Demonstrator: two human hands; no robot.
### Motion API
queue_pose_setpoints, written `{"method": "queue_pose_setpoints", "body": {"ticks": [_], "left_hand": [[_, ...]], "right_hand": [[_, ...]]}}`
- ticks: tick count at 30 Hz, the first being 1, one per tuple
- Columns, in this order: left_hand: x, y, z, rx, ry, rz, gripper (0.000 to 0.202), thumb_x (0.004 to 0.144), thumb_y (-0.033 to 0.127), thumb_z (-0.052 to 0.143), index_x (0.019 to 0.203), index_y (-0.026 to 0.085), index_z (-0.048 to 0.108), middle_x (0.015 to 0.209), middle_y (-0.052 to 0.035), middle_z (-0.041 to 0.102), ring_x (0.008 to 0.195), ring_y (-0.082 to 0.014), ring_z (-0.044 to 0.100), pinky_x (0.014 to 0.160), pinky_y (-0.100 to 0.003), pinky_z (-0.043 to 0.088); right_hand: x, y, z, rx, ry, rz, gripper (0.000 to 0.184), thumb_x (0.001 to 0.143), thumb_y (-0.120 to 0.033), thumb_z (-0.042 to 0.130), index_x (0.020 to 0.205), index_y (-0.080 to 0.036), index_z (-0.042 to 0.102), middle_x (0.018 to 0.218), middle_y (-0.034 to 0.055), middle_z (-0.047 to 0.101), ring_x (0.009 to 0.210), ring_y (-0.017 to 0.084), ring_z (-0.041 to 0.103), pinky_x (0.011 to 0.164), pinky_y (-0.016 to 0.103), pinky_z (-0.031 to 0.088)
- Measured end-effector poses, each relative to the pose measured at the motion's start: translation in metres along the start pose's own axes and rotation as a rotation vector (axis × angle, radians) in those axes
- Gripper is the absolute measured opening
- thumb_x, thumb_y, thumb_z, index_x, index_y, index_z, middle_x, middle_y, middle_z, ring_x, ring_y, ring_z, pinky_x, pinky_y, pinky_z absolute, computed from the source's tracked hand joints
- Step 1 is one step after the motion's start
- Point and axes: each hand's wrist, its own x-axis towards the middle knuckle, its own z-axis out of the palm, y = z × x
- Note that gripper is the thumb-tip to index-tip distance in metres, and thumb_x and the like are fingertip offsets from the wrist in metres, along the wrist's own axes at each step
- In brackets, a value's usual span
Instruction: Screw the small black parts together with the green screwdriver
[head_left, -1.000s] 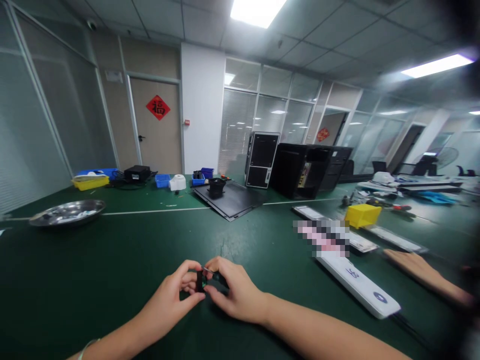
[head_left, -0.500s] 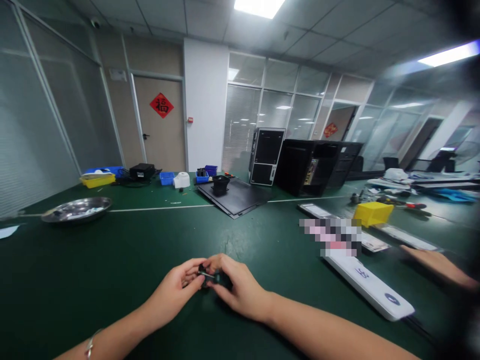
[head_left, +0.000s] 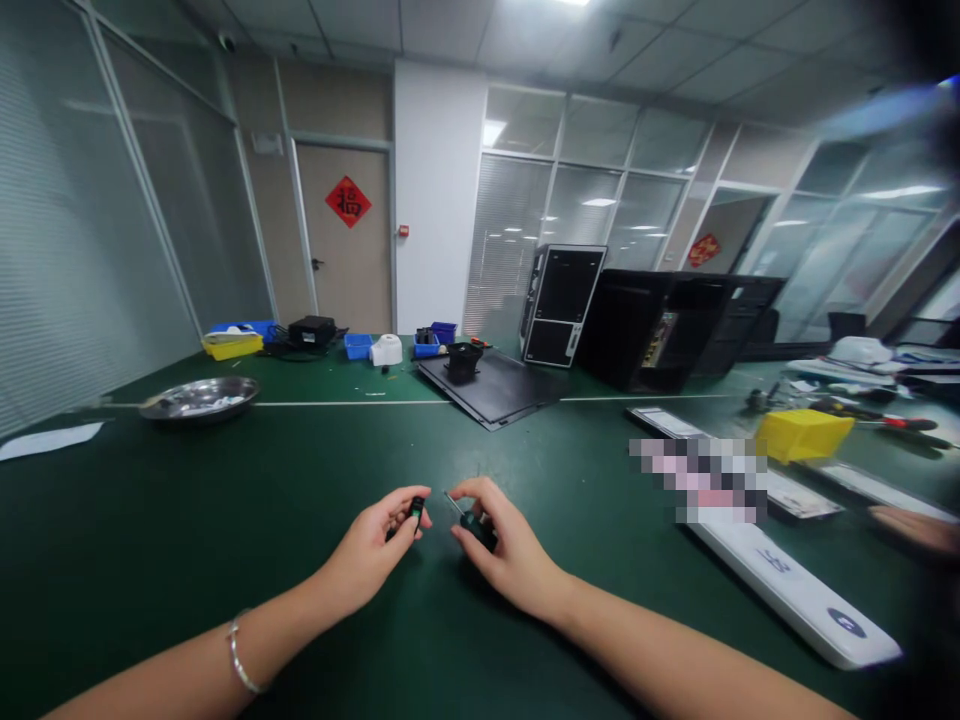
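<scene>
Over the near part of a dark green tabletop (head_left: 315,480), a small black piece with a bright green patch (head_left: 417,513) is pinched between the thumb and fingers of the left hand (head_left: 371,550), whose wrist is circled by a shiny silver bracelet (head_left: 238,655). Just beside it, a small screwdriver with a dark handle and thin metal shaft (head_left: 478,527) is gripped in the curled right hand (head_left: 514,555), its shaft slanted up toward the left hand, its tip held apart from the black piece. Beyond the hands, a squat black part (head_left: 463,360) is seen resting on a flat black panel (head_left: 499,395). At the far left, a shallow round steel dish (head_left: 241,402) is placed; to the right, a long white plastic bar with dark markings (head_left: 795,590) is laid slantwise, with a bright yellow plastic box (head_left: 805,437) set behind it. Another person's hand (head_left: 919,528), blurred, is cut off by the right edge.
</scene>
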Motion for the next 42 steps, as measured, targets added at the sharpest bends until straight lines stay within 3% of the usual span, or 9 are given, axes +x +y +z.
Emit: {"method": "queue_pose_setpoints", "body": {"ticks": [5,12,18,24,28,42], "left_hand": [[0.001,-0.001,-0.001,-0.045,0.023,-0.001,0.030,0.090,0.029,0.053,0.118,0.019,0.052,0.101,-0.0088,0.070,0.093,-0.0222,0.067,0.090,-0.044,0.052],[0.002,-0.003,-0.003,0.054,0.065,0.007,0.036,0.092,0.033,0.050,0.123,0.019,0.061,0.118,-0.0105,0.066,0.091,-0.0212,0.066,0.091,-0.042,0.052],[0.000,-0.003,-0.003,0.161,0.048,0.111,0.030,0.089,0.026,0.057,0.116,0.021,0.069,0.113,-0.0089,0.067,0.109,-0.0251,0.062,0.098,-0.041,0.047],[0.001,-0.007,-0.004,0.171,0.081,0.053,0.026,0.087,0.026,0.059,0.110,0.018,0.068,0.107,-0.0091,0.072,0.095,-0.0249,0.065,0.091,-0.042,0.050],[0.003,-0.006,-0.006,0.187,0.080,0.061,0.023,0.087,0.026,0.059,0.105,0.020,0.071,0.108,-0.0084,0.073,0.099,-0.0253,0.065,0.092,-0.040,0.049],[0.002,0.004,-0.008,0.014,-0.058,-0.013,0.022,0.084,0.028,0.062,0.098,0.017,0.075,0.100,-0.0082,0.076,0.094,-0.0248,0.067,0.087,-0.035,0.049]], "right_hand": [[0.001,-0.001,-0.001,0.011,-0.069,0.031,0.033,0.086,-0.011,0.057,0.115,-0.024,0.054,0.106,0.0044,0.059,0.083,0.017,0.054,0.077,0.031,0.048],[0.003,-0.001,-0.003,0.053,-0.134,-0.040,0.030,0.089,-0.011,0.056,0.117,-0.023,0.059,0.108,0.0057,0.062,0.094,0.018,0.057,0.082,0.032,0.048],[0.003,-0.001,-0.003,0.044,-0.150,-0.021,0.030,0.088,-0.009,0.057,0.115,-0.023,0.061,0.105,0.0055,0.063,0.093,0.018,0.059,0.084,0.032,0.049],[0.003,0.001,-0.002,0.053,-0.134,-0.029,0.032,0.087,-0.008,0.057,0.116,-0.023,0.062,0.105,0.0053,0.063,0.094,0.018,0.060,0.084,0.032,0.049],[0.003,0.003,-0.002,0.089,-0.124,-0.055,0.028,0.087,-0.008,0.057,0.112,-0.021,0.063,0.105,0.0068,0.063,0.097,0.019,0.061,0.088,0.034,0.049],[0.001,-0.001,-0.004,0.127,-0.146,-0.078,0.026,0.085,-0.006,0.058,0.106,-0.020,0.065,0.100,0.0075,0.065,0.094,0.020,0.063,0.085,0.034,0.050]]}}
